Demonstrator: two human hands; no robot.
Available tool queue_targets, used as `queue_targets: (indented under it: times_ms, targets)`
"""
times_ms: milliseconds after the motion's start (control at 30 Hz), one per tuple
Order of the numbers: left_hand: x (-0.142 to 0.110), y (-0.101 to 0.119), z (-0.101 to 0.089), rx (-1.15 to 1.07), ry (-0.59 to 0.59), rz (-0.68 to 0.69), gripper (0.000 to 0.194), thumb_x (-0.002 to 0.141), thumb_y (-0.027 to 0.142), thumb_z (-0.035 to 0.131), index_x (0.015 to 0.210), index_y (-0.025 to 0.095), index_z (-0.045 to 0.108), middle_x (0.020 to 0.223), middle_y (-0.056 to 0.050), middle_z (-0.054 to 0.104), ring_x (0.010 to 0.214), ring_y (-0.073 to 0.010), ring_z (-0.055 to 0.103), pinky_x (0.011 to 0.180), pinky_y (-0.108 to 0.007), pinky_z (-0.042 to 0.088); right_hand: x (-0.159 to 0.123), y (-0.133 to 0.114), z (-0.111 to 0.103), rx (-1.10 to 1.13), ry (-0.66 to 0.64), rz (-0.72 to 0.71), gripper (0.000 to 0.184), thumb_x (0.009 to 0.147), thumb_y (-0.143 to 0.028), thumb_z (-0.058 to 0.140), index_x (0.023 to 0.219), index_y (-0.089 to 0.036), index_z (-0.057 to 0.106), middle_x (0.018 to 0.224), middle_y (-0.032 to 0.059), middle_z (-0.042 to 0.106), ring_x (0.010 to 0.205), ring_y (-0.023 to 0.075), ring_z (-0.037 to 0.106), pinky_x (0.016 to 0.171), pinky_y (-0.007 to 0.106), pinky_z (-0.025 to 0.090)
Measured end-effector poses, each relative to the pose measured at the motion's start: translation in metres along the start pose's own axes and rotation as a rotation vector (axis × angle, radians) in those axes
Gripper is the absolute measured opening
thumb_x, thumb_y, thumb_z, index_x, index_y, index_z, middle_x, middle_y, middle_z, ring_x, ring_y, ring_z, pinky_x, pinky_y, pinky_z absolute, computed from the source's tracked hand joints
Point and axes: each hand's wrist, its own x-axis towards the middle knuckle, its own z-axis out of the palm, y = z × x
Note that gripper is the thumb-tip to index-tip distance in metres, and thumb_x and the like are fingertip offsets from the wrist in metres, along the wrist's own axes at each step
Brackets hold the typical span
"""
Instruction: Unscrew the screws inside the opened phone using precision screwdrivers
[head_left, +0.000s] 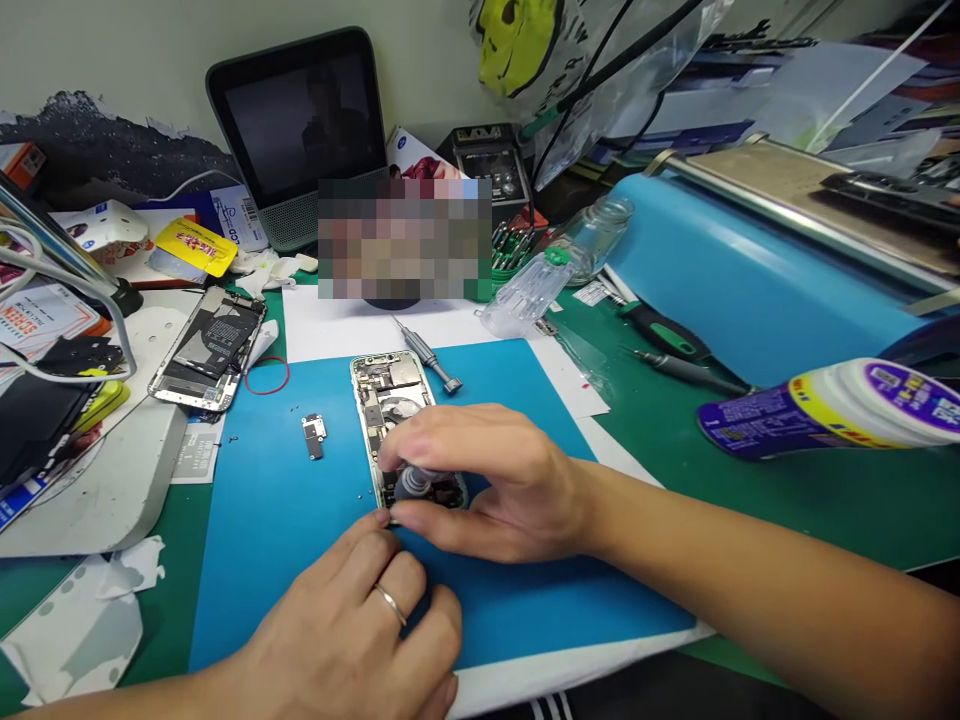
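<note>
An opened smartphone (391, 385) lies on the blue mat (277, 560), its inner boards and parts exposed. My right hand (495, 480) is curled over its lower half, closed on a grey screwdriver (415, 482) whose handle end points up at me. The screwdriver's tip is hidden behind the fingers. With its fingers bent and an index fingertip on the phone's near edge, my left hand (367, 610) holds the phone there; its thumb is out of sight. A second screwdriver (427, 355) rests just beyond the phone. Left of the phone lies a small metal-and-black part (313, 436).
Tiny screws (362, 496) lie near the phone. Another opened phone (210, 350) and a red rubber band (268, 377) are at left. A purple bottle (817, 410) and a dark-handled tool (667, 330) stand or lie at right. A screen device (300, 120) stands behind.
</note>
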Motion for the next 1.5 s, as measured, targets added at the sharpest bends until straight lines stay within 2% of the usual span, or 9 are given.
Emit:
queue_targets:
  times_ms: [133, 367, 600, 800, 967, 1200, 1500]
  targets:
    - [-0.001, 0.000, 0.001, 0.006, 0.008, -0.007, 0.018, 0.092, 0.025, 0.057, 0.102, 0.013, 0.065, 0.079, -0.007, 0.060, 0.079, -0.0256, 0.058, 0.092, -0.044, 0.057, -0.004, -0.003, 0.003, -0.018, 0.032, 0.136, 0.045, 0.094, -0.010, 0.059, 0.134, -0.020, 0.042, 0.093, 0.0013, 0.069, 0.066, 0.0085, 0.065, 0.061, 0.020, 0.058]
    - [0.000, 0.000, 0.001, 0.026, -0.003, 0.001, 0.018, 0.091, 0.028, 0.061, 0.101, 0.014, 0.065, 0.080, -0.006, 0.059, 0.080, -0.0245, 0.058, 0.100, -0.044, 0.055, -0.003, -0.005, 0.006, 0.060, 0.178, 0.252, 0.043, 0.095, -0.014, 0.063, 0.129, -0.029, 0.042, 0.092, -0.0018, 0.065, 0.076, 0.0104, 0.071, 0.064, 0.018, 0.062]
    - [0.001, 0.002, 0.001, 0.057, 0.007, -0.009, 0.018, 0.093, 0.024, 0.054, 0.100, 0.014, 0.067, 0.079, -0.006, 0.062, 0.079, -0.0250, 0.061, 0.097, -0.046, 0.055, -0.003, -0.006, 0.010, 0.201, 0.150, 0.332, 0.044, 0.094, -0.008, 0.063, 0.127, -0.027, 0.040, 0.103, 0.0009, 0.066, 0.086, 0.0103, 0.073, 0.068, 0.017, 0.063]
    - [-0.001, 0.006, 0.004, 0.142, 0.022, 0.005, 0.018, 0.091, 0.021, 0.055, 0.100, 0.015, 0.068, 0.082, -0.006, 0.067, 0.080, -0.0264, 0.064, 0.092, -0.045, 0.057, -0.003, -0.006, 0.010, 0.289, 0.064, 0.383, 0.047, 0.093, -0.004, 0.062, 0.126, -0.025, 0.035, 0.103, 0.0013, 0.065, 0.081, 0.0101, 0.073, 0.066, 0.019, 0.063]
    - [-0.001, 0.006, 0.003, 0.124, 0.027, 0.005, 0.017, 0.090, 0.021, 0.055, 0.099, 0.015, 0.068, 0.078, -0.005, 0.065, 0.078, -0.0261, 0.064, 0.099, -0.049, 0.054, -0.004, -0.006, 0.009, 0.288, 0.047, 0.412, 0.047, 0.093, -0.005, 0.062, 0.125, -0.025, 0.035, 0.100, 0.0013, 0.065, 0.077, 0.0091, 0.071, 0.065, 0.020, 0.061]
    - [0.000, 0.003, 0.001, 0.066, -0.031, -0.007, 0.017, 0.092, 0.024, 0.055, 0.101, 0.015, 0.066, 0.080, -0.004, 0.065, 0.080, -0.0264, 0.065, 0.097, -0.051, 0.057, -0.003, -0.007, 0.009, 0.285, 0.038, 0.461, 0.044, 0.094, -0.009, 0.062, 0.125, -0.028, 0.037, 0.100, 0.0008, 0.065, 0.076, 0.0090, 0.070, 0.060, 0.017, 0.057]
    - [-0.001, 0.003, 0.002, 0.084, -0.044, -0.001, 0.019, 0.091, 0.025, 0.055, 0.103, 0.015, 0.066, 0.080, -0.004, 0.066, 0.079, -0.0268, 0.066, 0.095, -0.051, 0.058, -0.001, -0.010, 0.007, 0.265, 0.068, 0.485, 0.043, 0.094, -0.011, 0.062, 0.123, -0.029, 0.036, 0.100, -0.0005, 0.064, 0.076, 0.0099, 0.070, 0.063, 0.022, 0.062]
